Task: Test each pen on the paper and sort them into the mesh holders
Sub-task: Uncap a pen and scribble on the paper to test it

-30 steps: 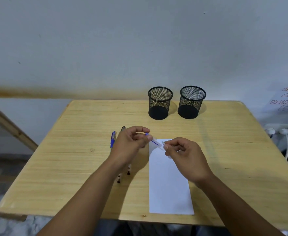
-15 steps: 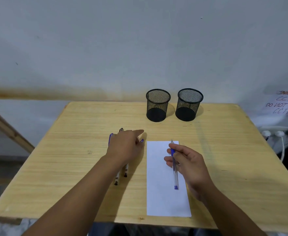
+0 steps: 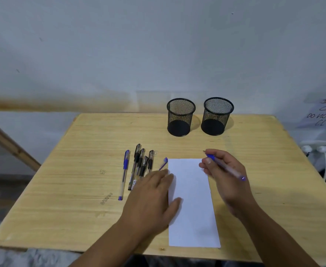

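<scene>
Change: half a second ago the right hand held the blue pen lengthwise over the sheet; now it has swung the pen round into a writing grip, nib forward. The left hand has come off the pen cluster and onto the sheet's edge.
Right hand: the right hand (image 3: 222, 171) pinches the uncapped blue pen (image 3: 225, 167) near its grip, tip pointing away from the person, just past the paper's far right corner.
Left hand: the left hand (image 3: 154, 197) lies flat with fingers straight, thumb and fingertips pressing the left edge of the paper (image 3: 194, 207).
Step in hand: judged to be the first scribble test. Bring the nib down onto the sheet's upper part and make a short stroke with light pressure. The flat left hand should hold the sheet so it does not slide on the smooth wood.
Cap: a blue cap (image 3: 164, 163) lies just ahead of the left fingertips, beside the paper.
Waiting pens: left of the left hand, a capped blue pen (image 3: 124, 173) and a bunch of black pens (image 3: 142, 163), touching one another.
Mesh holders: left holder (image 3: 180, 117) and right holder (image 3: 217, 116) stand well beyond both hands; both look empty.
Desk: pale wooden desk (image 3: 81, 170), faint marks on it left of the hands.
Room: white wall behind with a brownish stain; a handwritten notice and plugs off to the right.
</scene>
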